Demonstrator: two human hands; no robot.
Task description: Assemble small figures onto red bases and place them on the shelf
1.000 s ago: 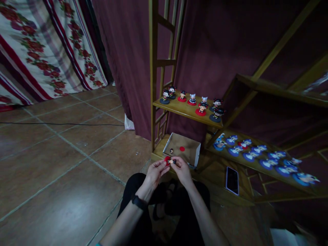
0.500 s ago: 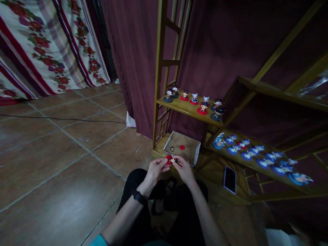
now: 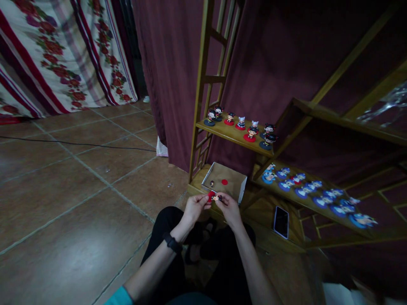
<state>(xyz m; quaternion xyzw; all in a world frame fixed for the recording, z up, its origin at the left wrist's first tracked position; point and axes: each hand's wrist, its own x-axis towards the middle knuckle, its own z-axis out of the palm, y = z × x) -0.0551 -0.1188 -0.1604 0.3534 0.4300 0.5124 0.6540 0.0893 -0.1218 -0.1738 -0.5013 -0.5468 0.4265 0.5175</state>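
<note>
Between my hands, just over the front edge of a shallow cardboard box (image 3: 233,192), is a small dark-haired figurine (image 3: 216,198) lying sideways. My left hand (image 3: 196,207) pinches a round red base (image 3: 210,195) at the figurine's foot end. At its head end, the fingers of my right hand (image 3: 229,207) are closed on the figurine. Whether base and figurine are joined I cannot tell. Inside the box lie a red disc (image 3: 224,182) and another small figurine piece (image 3: 212,183).
Several figurines on red and dark bases stand on a wooden shelf (image 3: 229,132) above the box. To the right, a lower shelf (image 3: 276,186) carries several blue figurines. A phone (image 3: 281,222) lies on the bottom board. A black cable (image 3: 79,144) crosses the tiled floor.
The view has shifted slightly. The red base looks turned more edge-on in my left fingers, while both hands stay in nearly the same place.
</note>
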